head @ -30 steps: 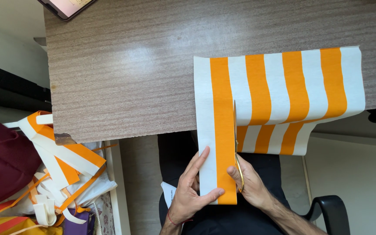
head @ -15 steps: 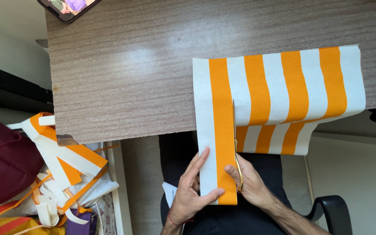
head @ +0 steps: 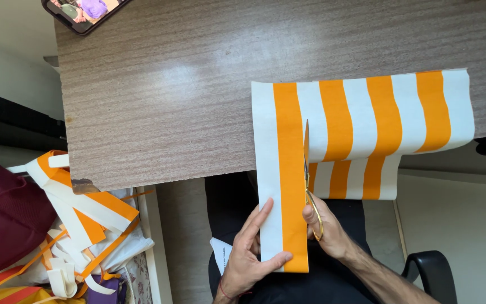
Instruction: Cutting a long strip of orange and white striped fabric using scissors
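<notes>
Scissors with gold-coloured handles and blades (head: 309,186) are gripped in the right hand (head: 327,231), whose fingers are closed through the handle loops near the lap. The blades point away from the person and lie along the right edge of an orange stripe, part-way up a sheet of orange-and-white striped paper (head: 367,118). The cut runs from the sheet's near edge up to the blade tips, so that a narrow strip of one white and one orange stripe (head: 282,186) hangs off the table edge toward the lap, joined to the rest of the sheet at the top. This strip is pinched at its lower end by the left hand (head: 251,253), thumb on the face of the orange stripe and fingers laid along the white edge. The upper part of the sheet lies flat on a grey-brown wood-grain table top (head: 170,101), its right end curling over the table's edge. A smartphone with a lit screen (head: 82,12) rests at the far left corner of the table. To the left, beside the table, a heap of orange-and-white paper offcuts (head: 80,219) is piled next to a dark red bag (head: 1,225). A black chair armrest (head: 431,270) is seen at the lower right.
</notes>
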